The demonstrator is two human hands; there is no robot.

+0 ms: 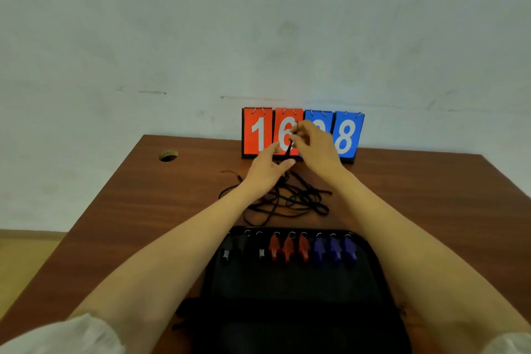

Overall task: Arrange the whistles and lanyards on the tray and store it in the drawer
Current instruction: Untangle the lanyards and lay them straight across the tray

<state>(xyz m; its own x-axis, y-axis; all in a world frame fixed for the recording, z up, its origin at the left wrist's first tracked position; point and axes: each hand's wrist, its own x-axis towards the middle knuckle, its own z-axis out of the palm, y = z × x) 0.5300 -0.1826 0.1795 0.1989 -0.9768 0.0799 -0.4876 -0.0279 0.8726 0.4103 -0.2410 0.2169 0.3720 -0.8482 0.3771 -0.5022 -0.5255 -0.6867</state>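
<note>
A black tray (293,290) lies at the near edge of the brown table. Along its far rim sit black whistles (244,247), red whistles (288,248) and blue whistles (334,248) in a row. Beyond the tray lies a tangled pile of black lanyards (296,200). My right hand (313,142) is raised above the pile, pinching the end of one black lanyard, which hangs down from its fingers. My left hand (268,165) is just left of it over the pile, fingers spread, by the hanging strand; whether it touches the strand is unclear.
A flip scoreboard (349,135) with red and blue number cards stands against the wall at the table's far edge, right behind my hands. A round cable hole (168,155) is at the far left of the table (143,210).
</note>
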